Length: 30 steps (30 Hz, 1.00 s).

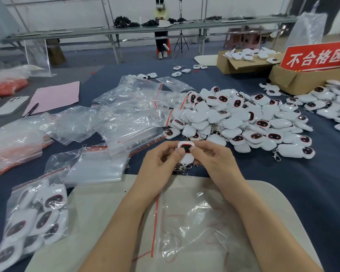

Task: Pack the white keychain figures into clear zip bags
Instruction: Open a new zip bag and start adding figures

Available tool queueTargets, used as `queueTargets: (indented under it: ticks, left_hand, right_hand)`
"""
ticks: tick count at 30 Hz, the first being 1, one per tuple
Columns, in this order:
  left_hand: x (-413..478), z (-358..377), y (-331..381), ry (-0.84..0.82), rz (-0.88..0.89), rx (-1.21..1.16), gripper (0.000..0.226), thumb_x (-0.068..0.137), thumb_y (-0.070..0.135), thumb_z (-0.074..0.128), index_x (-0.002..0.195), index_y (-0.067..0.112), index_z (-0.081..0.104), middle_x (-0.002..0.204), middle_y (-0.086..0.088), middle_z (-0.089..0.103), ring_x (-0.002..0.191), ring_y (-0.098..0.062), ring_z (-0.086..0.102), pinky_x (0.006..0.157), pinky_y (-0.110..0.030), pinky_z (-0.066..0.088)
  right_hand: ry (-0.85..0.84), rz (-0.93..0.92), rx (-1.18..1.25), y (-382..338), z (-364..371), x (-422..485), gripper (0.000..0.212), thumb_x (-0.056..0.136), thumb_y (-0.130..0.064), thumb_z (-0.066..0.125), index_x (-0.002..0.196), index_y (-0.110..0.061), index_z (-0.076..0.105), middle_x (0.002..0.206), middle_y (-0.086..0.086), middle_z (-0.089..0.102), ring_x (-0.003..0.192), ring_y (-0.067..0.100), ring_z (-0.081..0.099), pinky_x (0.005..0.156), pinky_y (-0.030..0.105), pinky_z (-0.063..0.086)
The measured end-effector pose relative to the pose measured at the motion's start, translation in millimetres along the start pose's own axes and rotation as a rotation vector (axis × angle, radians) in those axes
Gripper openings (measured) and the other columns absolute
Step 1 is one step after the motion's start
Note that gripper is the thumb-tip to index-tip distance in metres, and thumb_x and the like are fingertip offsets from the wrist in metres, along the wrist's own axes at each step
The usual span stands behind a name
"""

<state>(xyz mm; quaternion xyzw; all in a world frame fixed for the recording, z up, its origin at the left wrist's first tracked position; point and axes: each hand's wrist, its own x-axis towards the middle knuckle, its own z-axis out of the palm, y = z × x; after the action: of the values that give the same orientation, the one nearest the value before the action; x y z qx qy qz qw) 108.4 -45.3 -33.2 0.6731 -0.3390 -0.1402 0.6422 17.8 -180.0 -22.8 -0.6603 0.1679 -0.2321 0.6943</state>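
Note:
Both hands hold one white keychain figure (186,151) upright over the table, its dark red-rimmed face towards me. My left hand (161,163) pinches its left side and my right hand (212,160) pinches its right side, thumbs on the front. Its metal ring and chain (180,170) hang below. A big heap of white figures (241,116) lies just beyond the hands. An empty clear zip bag (188,222) with a red seal line lies on the beige mat (90,222) under my forearms. A filled zip bag (33,218) sits at the near left.
Loose empty zip bags (126,110) cover the middle left of the dark blue table. Cardboard boxes (243,61) with more figures and a red sign (318,55) stand at the far right. A phone (10,106), pen (30,109) and pink sheet (57,97) lie far left.

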Motion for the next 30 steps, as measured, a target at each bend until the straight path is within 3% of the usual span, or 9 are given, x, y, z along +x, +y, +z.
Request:
queueTargets:
  ticks: [2,4,9,12,17,21,25,30]
  left_hand:
    - [-0.2,0.4,0.8,-0.015,0.022,0.014,0.02,0.097,0.029,0.063,0.112,0.036,0.074,0.102,-0.019,0.071,0.09,-0.014,0.062,0.088,-0.041,0.051]
    - [-0.1,1.1,2.6,-0.025,0.033,0.02,0.021,0.097,0.028,0.063,0.113,0.037,0.074,0.103,-0.023,0.068,0.088,-0.015,0.059,0.09,-0.05,0.051]
    - [-1.3,-0.2,4.0,-0.054,0.035,0.029,0.03,0.098,0.018,0.066,0.119,0.038,0.07,0.097,-0.01,0.071,0.085,-0.011,0.063,0.087,-0.031,0.054]
    - [-1.1,-0.4,3.6,-0.086,0.012,0.052,0.032,0.096,0.022,0.066,0.122,0.04,0.067,0.095,-0.012,0.071,0.085,-0.028,0.063,0.089,-0.042,0.054]
    - [1.0,-1.2,0.9,-0.072,-0.005,0.091,0.031,0.091,0.029,0.065,0.118,0.044,0.067,0.088,-0.01,0.068,0.078,-0.013,0.059,0.085,-0.047,0.054]
    - [2.2,-1.6,-0.5,-0.061,-0.006,0.08,0.03,0.09,0.026,0.065,0.113,0.045,0.068,0.078,0.007,0.063,0.074,-0.008,0.054,0.073,-0.028,0.049]
    - [1.4,-1.9,-0.8,-0.051,0.008,0.07,0.03,0.092,0.023,0.066,0.113,0.044,0.068,0.076,0.011,0.063,0.072,-0.006,0.054,0.07,-0.022,0.047]
    - [-1.4,6.5,-1.6,0.097,0.031,0.124,0.019,0.095,0.022,0.068,0.105,0.037,0.066,0.094,0.019,0.072,0.083,0.0,0.064,0.074,-0.012,0.048]
  right_hand:
    - [0.007,-0.005,0.004,0.8,0.0,0.1,0.015,0.092,-0.016,0.07,0.089,-0.029,0.076,0.075,-0.011,0.075,0.064,-0.003,0.062,0.065,0.009,0.05]
    - [0.011,-0.012,0.016,1.9,0.0,0.4,0.019,0.092,-0.016,0.07,0.087,-0.032,0.077,0.079,-0.01,0.077,0.067,-0.002,0.064,0.068,0.01,0.051]
    - [0.02,-0.003,0.032,4.6,-1.2,2.3,0.017,0.092,-0.02,0.071,0.09,-0.035,0.078,0.092,-0.006,0.078,0.079,0.006,0.068,0.079,0.017,0.057]
    - [0.009,0.011,0.058,5.5,-1.9,2.8,0.012,0.091,-0.022,0.072,0.095,-0.032,0.079,0.096,-0.004,0.078,0.086,0.012,0.072,0.083,0.02,0.058]
    - [-0.02,0.015,0.052,5.7,-1.7,2.8,0.016,0.091,-0.023,0.072,0.092,-0.038,0.08,0.098,-0.002,0.078,0.101,0.025,0.072,0.09,0.03,0.058]
    - [-0.036,-0.006,0.057,4.7,-0.3,1.9,0.023,0.092,-0.02,0.071,0.09,-0.042,0.079,0.098,-0.003,0.078,0.097,0.017,0.073,0.084,0.023,0.059]
    - [-0.03,0.0,0.071,5.3,0.0,2.3,0.021,0.092,-0.019,0.072,0.088,-0.038,0.08,0.097,-0.002,0.078,0.095,0.013,0.074,0.078,0.018,0.057]
    - [-0.036,-0.033,0.049,8.7,-0.5,3.2,0.017,0.091,-0.027,0.073,0.108,-0.031,0.074,0.102,-0.005,0.077,0.095,0.012,0.073,0.081,0.026,0.059]
